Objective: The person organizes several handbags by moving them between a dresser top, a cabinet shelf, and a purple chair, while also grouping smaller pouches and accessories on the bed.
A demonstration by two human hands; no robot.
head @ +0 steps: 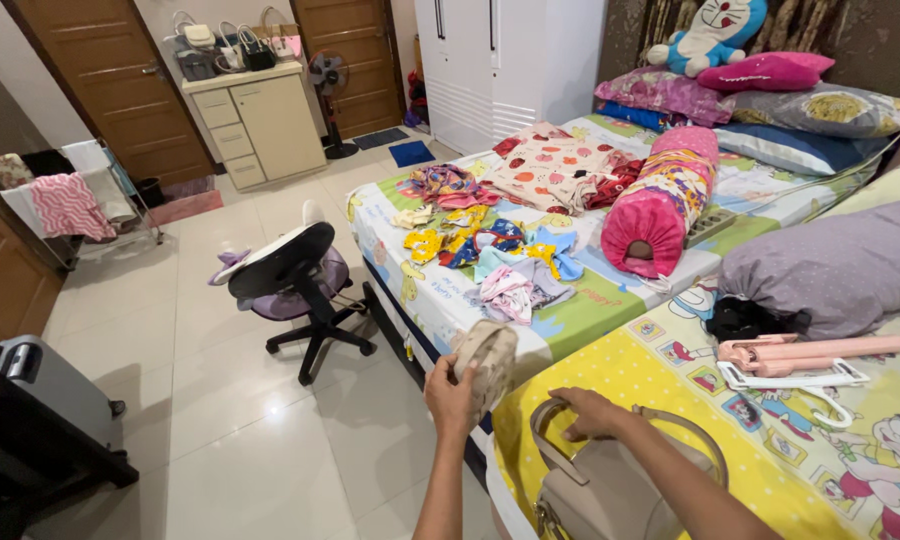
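Left hand [450,395] gripping beige pouch [488,360]; right hand [588,412] inside handbag [610,490].

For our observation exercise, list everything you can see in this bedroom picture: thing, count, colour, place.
handbag: one, beige, on the yellow sheet, nearest the camera
pouch: one, tan patterned, held up over the bed edge
clothes pile: many, mixed colours, on the far bed
bolster: one, pink patterned, on the far bed
grey bolster: one, on the near bed
hangers: a few, pink and white, near bed
office chair: one, black, on the floor
fan: one, black, by the door
wardrobe: one, white, back wall
left hand: grips the pouch
right hand: on the handbag's top
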